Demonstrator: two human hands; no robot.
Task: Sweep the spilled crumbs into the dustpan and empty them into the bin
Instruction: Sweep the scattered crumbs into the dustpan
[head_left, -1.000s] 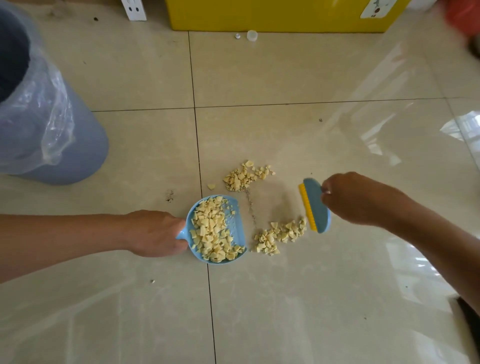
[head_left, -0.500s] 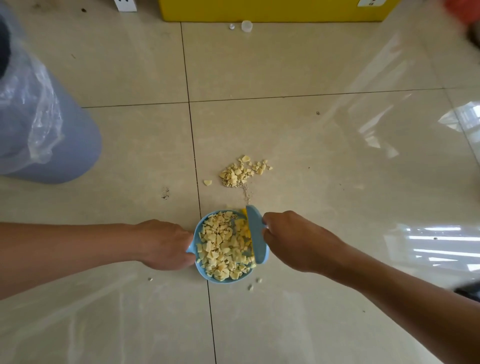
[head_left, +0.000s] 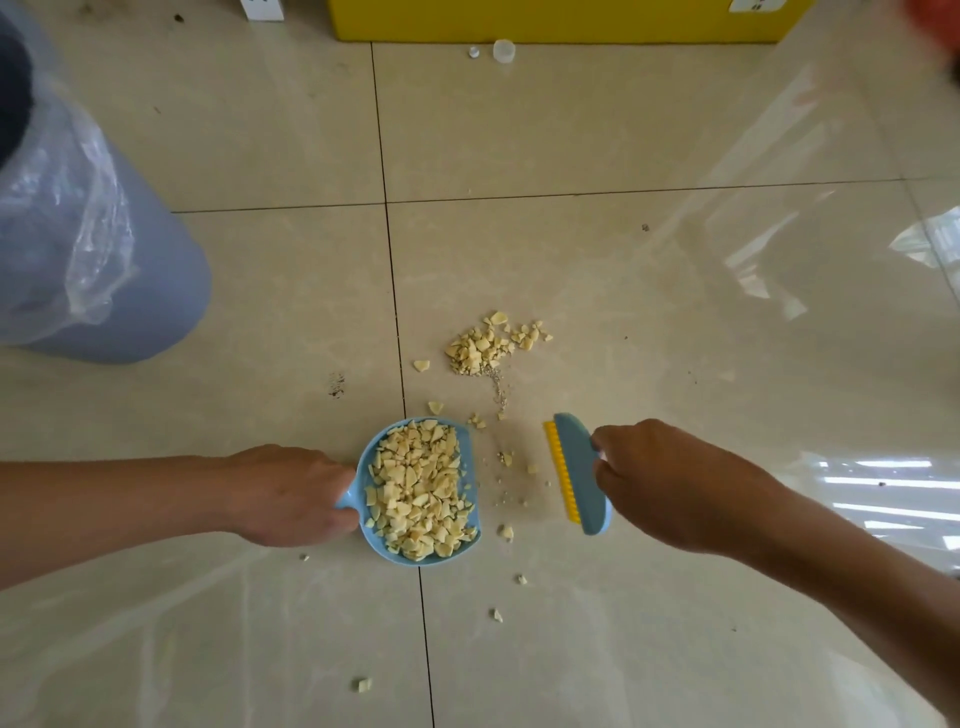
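Observation:
A small blue dustpan (head_left: 375, 545) rests on the tiled floor, heaped with pale yellow crumbs (head_left: 421, 488). My left hand (head_left: 283, 493) grips its handle from the left. My right hand (head_left: 665, 483) holds a blue brush with yellow bristles (head_left: 576, 473), a short way right of the pan's open edge, bristles facing the pan. A loose pile of crumbs (head_left: 491, 343) lies on the floor beyond the pan. Scattered bits lie between pan and brush and in front of the pan. The blue bin (head_left: 135, 291) with a clear plastic liner stands at the far left.
A yellow box (head_left: 561, 21) stands along the far edge of the floor, with a small clear cap (head_left: 504, 51) in front of it. A white object (head_left: 262, 9) sits at the top left. The floor tiles are glossy with bright window reflections at the right.
The brush pushed the nearer crumb pile into the dustpan, then drew back to the right, away from the pan. The far pile has stayed put. A few bits scattered around the pan.

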